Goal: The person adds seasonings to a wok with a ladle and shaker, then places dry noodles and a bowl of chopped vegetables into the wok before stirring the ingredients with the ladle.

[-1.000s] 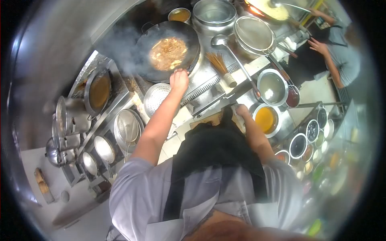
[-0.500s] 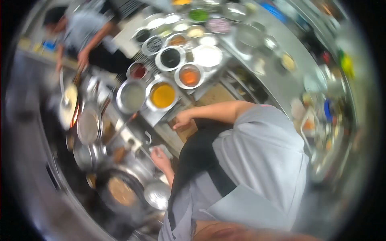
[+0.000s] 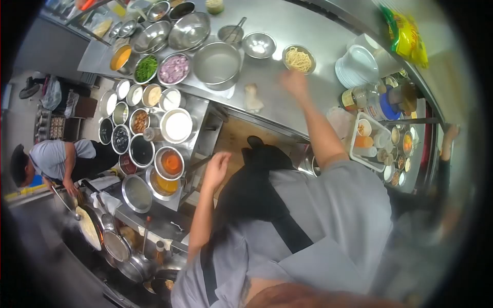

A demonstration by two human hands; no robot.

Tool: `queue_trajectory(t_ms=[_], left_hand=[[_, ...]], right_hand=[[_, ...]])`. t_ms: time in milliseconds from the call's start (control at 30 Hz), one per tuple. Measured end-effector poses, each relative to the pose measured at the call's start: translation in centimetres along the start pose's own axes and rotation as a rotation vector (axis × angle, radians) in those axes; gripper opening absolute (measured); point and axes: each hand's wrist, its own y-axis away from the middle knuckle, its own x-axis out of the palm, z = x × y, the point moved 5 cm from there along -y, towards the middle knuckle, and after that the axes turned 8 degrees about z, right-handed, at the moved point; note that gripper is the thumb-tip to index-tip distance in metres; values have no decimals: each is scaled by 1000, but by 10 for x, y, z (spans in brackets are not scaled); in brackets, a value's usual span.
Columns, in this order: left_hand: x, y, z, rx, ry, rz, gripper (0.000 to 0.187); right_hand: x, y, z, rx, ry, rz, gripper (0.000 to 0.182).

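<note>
My right hand (image 3: 294, 83) is stretched forward over the steel counter, at the near edge of a metal bowl of pale noodles (image 3: 298, 59). Its fingers are blurred, so whether they grip the rim cannot be made out. My left hand (image 3: 218, 168) hangs in the air beside the black apron (image 3: 251, 190), fingers loosely bent and apart, with nothing visible in it. A crumpled white cloth (image 3: 252, 98) lies on the counter left of my right hand. Behind the noodles, an empty-looking steel bowl (image 3: 259, 45) stands beside a large steel pot (image 3: 216, 62).
Several ingredient pots, among them an orange sauce (image 3: 171, 162), crowd the stand at left. Stacked white plates (image 3: 354, 68) and a white basket of containers (image 3: 365, 146) are at right. At far left a person (image 3: 56, 159) works over a pan (image 3: 88, 228) on the stove.
My view and body have turned from the stove toward the counter. My right hand has reached out to the noodle bowl. My left hand has moved away from the stove side.
</note>
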Motion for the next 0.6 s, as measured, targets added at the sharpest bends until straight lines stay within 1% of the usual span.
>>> queue_trajectory(t_ms=[33, 67, 100, 133, 167, 200, 233, 300, 333, 400, 433, 500, 533, 600], left_hand=[[8, -35, -9, 54, -42, 46, 18], [14, -65, -29, 43, -69, 89, 20], [17, -94, -55, 41, -97, 128, 22], [20, -115, -71, 41, -95, 134, 22], [27, -135, -83, 37, -152, 193, 23], [33, -151, -94, 32, -207, 246, 25], [37, -161, -103, 27, -201, 241, 25], [44, -174, -121, 103, -131, 258, 24], [45, -177, -124, 99, -131, 248, 24], [49, -176, -123, 13, -38, 320, 24], [49, -172, -119, 12, -38, 312, 24], [49, -163, -108, 27, 73, 290, 25], [48, -158, -103, 17, 81, 271, 25], [45, -141, -90, -31, 515, 188, 30]], right_hand=[[-21, -20, -35, 90, 55, -163, 41], [-39, -35, -68, 181, 111, -331, 46], [-52, -52, -91, 191, 111, -334, 46], [-52, -67, -119, 323, -8, -118, 44], [-47, -78, -141, 447, -125, 98, 43], [-38, -87, -150, 451, -337, 237, 40], [-28, -94, -160, 448, -329, 243, 40], [6, -102, -169, 404, -1106, 240, 34], [12, -106, -174, 398, -1104, 250, 34], [6, -112, -183, 242, -939, 83, 32], [-2, -104, -174, 235, -939, 89, 32], [-34, -85, -152, 204, -517, 163, 27], [-48, -71, -134, 191, -508, 180, 27], [-60, -39, -78, -5, -469, 373, 23]])
